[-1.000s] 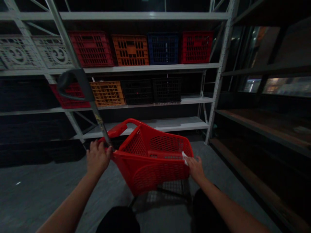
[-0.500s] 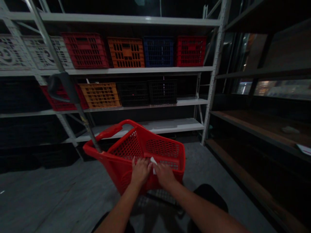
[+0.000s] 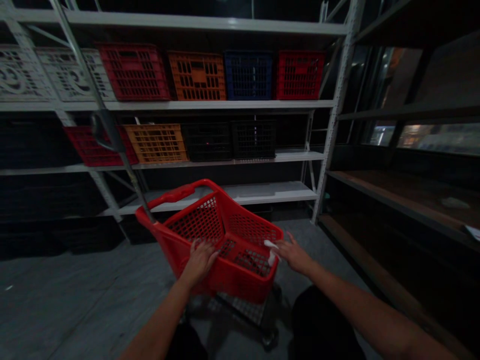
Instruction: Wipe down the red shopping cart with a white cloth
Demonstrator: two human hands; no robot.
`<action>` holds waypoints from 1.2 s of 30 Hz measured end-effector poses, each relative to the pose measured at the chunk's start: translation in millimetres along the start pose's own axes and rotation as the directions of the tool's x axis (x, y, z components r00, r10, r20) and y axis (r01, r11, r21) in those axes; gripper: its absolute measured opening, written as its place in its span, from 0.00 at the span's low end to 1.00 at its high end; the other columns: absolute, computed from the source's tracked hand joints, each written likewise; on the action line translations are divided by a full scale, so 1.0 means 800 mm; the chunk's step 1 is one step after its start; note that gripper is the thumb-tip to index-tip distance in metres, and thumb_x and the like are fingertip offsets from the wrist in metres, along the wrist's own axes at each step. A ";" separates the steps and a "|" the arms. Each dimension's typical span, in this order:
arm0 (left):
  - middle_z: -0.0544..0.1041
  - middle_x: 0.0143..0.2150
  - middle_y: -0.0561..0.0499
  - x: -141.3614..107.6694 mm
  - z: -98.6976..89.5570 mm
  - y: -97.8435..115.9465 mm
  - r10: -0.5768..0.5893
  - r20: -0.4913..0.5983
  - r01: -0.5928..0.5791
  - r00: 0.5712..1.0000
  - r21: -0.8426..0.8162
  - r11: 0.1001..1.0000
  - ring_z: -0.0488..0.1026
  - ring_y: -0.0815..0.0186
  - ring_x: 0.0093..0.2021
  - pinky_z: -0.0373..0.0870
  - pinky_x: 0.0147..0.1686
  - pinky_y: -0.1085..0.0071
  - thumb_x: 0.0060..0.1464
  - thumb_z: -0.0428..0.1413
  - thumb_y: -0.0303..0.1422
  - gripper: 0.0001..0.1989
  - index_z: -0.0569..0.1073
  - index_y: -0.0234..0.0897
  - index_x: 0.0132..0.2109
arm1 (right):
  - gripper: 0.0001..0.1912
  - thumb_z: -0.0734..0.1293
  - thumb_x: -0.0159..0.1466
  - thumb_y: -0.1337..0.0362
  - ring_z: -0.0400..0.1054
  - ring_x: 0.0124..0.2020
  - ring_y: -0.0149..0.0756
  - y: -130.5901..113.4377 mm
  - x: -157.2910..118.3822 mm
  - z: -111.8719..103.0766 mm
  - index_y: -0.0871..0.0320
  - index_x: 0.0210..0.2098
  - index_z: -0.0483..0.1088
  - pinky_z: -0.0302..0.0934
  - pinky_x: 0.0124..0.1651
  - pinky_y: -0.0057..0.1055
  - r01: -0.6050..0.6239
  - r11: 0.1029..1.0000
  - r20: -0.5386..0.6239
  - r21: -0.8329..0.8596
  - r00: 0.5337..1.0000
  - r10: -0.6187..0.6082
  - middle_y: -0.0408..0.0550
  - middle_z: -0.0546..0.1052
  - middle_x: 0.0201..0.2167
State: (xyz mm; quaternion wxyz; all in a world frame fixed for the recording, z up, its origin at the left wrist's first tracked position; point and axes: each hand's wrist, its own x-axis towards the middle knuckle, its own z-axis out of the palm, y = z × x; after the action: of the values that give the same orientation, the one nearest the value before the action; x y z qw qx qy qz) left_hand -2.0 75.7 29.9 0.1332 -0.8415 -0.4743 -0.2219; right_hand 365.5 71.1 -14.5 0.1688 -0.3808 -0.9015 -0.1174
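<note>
A red plastic shopping cart (image 3: pixel 240 272) with perforated sides stands in front of me, its handle end to the left. My left hand (image 3: pixel 200 257) grips the cart's near side rim, fingers hooked over the top edge. At the right-hand end of the basket, my right hand (image 3: pixel 294 254) pinches a white cloth or tissue (image 3: pixel 272 256) against the rim corner. The cloth hangs partly over the edge, and its exact kind is unclear. A metal pole (image 3: pixel 129 172) with a grey grip rises from the handle end of the cart.
Behind the cart stands a white metal rack (image 3: pixel 300 192) holding crates, among them an orange crate (image 3: pixel 198 75), a blue crate (image 3: pixel 248 75) and a yellow crate (image 3: pixel 156 143). Dark wooden shelves (image 3: pixel 393 192) run along the right. Grey floor (image 3: pixel 75 300) lies to the left.
My right hand has moved right along the rim to the end corner, taking the white cloth with it. My left hand has shifted slightly left, and the hands are now farther apart.
</note>
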 end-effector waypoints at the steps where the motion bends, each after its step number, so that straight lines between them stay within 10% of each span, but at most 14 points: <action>1: 0.76 0.38 0.49 0.002 -0.002 0.000 -0.016 0.012 0.016 1.000 -0.001 1.000 0.67 0.63 0.45 0.46 0.56 0.52 0.60 0.38 0.39 0.19 0.73 0.40 0.38 | 0.24 0.53 0.63 0.73 0.52 0.60 0.37 0.009 0.005 0.000 0.50 0.58 0.56 0.26 0.60 0.56 -0.046 0.999 -0.015 -0.012 0.999 0.046 0.49 0.66 0.55; 5: 0.77 0.38 0.48 0.007 -0.004 -0.001 -0.107 0.021 0.106 0.994 0.023 0.994 0.68 0.62 0.44 0.46 0.56 0.51 0.60 0.37 0.41 0.21 0.74 0.40 0.38 | 0.25 0.53 0.62 0.75 0.48 0.62 0.40 -0.010 0.002 0.024 0.52 0.56 0.59 0.32 0.60 0.58 -0.101 0.995 -0.150 0.021 0.983 0.103 0.49 0.66 0.56; 12: 0.76 0.40 0.46 0.002 0.004 -0.024 -0.151 0.008 0.150 0.989 0.055 0.987 0.67 0.60 0.45 0.45 0.58 0.51 0.60 0.36 0.41 0.23 0.74 0.37 0.37 | 0.23 0.54 0.63 0.70 0.50 0.61 0.37 -0.163 -0.025 0.069 0.58 0.57 0.56 0.49 0.60 0.45 0.098 0.977 -0.309 0.192 0.950 -0.034 0.53 0.64 0.56; 17: 0.76 0.37 0.48 -0.002 0.009 -0.045 -0.124 0.053 0.122 0.991 0.054 0.991 0.68 0.62 0.44 0.42 0.59 0.51 0.60 0.36 0.41 0.23 0.73 0.38 0.34 | 0.21 0.54 0.63 0.70 0.56 0.57 0.35 -0.110 -0.008 0.051 0.57 0.55 0.59 0.49 0.60 0.43 0.169 0.978 -0.269 0.122 0.954 -0.131 0.51 0.69 0.52; 23: 0.76 0.38 0.49 -0.002 0.011 -0.045 -0.106 0.037 0.105 0.994 0.020 0.994 0.67 0.63 0.46 0.40 0.60 0.51 0.60 0.37 0.40 0.21 0.73 0.39 0.35 | 0.25 0.51 0.60 0.78 0.55 0.58 0.36 -0.006 0.006 0.053 0.59 0.53 0.62 0.53 0.57 0.46 -0.051 0.998 -0.341 0.029 0.938 0.058 0.54 0.68 0.53; 27: 0.76 0.38 0.49 0.001 0.011 -0.044 -0.110 0.019 0.110 0.994 0.016 0.994 0.67 0.62 0.46 0.42 0.59 0.51 0.60 0.37 0.40 0.22 0.73 0.38 0.35 | 0.23 0.51 0.62 0.74 0.56 0.58 0.37 -0.073 0.003 0.073 0.59 0.55 0.61 0.56 0.56 0.44 -0.068 0.988 -0.483 0.135 0.867 0.126 0.54 0.69 0.51; 32: 0.76 0.40 0.47 0.001 0.012 -0.065 -0.109 0.040 0.107 0.993 0.056 0.993 0.68 0.62 0.47 0.44 0.59 0.51 0.59 0.38 0.40 0.21 0.74 0.38 0.35 | 0.22 0.54 0.63 0.69 0.55 0.58 0.36 -0.193 0.002 0.067 0.58 0.57 0.57 0.52 0.59 0.42 0.085 0.966 -0.426 0.244 0.904 0.029 0.52 0.68 0.52; 36: 0.73 0.48 0.46 -0.006 0.006 -0.076 -0.153 -0.005 0.153 0.988 0.107 0.982 0.59 0.56 0.57 0.46 0.58 0.48 0.57 0.41 0.38 0.18 0.75 0.39 0.36 | 0.20 0.56 0.63 0.68 0.55 0.58 0.35 -0.190 0.012 0.045 0.57 0.56 0.59 0.50 0.60 0.42 0.185 0.959 -0.319 0.213 0.941 -0.110 0.51 0.68 0.53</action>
State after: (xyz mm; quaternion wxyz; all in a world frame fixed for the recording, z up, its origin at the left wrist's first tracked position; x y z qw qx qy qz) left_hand -55.3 105.8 24.2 0.1601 -0.7945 -0.5489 -0.2043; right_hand 241.4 -14.0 -56.1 0.3411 -0.2657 -0.8984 -0.0771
